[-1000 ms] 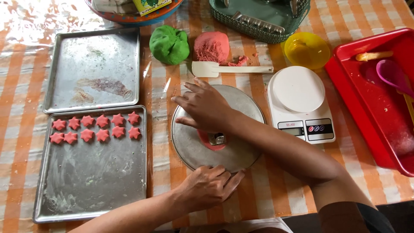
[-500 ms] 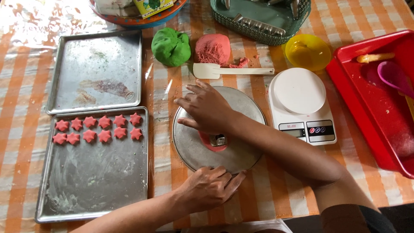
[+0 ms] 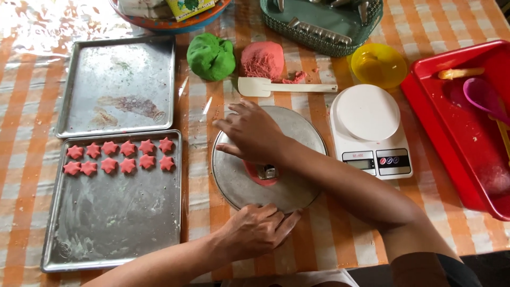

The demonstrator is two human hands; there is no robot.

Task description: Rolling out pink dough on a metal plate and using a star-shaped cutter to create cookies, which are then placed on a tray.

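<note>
My right hand lies palm down on the round metal plate, its grip pressed over a small metal cutter that sits in the flattened pink dough near the plate's middle. The fingers spread toward the left; from this angle I cannot tell whether the grip is clamped around the cutter or only resting on top of it. The dough and cutter lie directly beneath my right palm, just peeking out at the wrist side, so that hand is clearly the nearer one. My left hand is at the plate's near rim, its grip loosely curled with fingertips touching the edge, holding nothing. The tray with two rows of pink star pieces lies to the left of the plate, just beside it on the desk, on my left hand's side.
</note>
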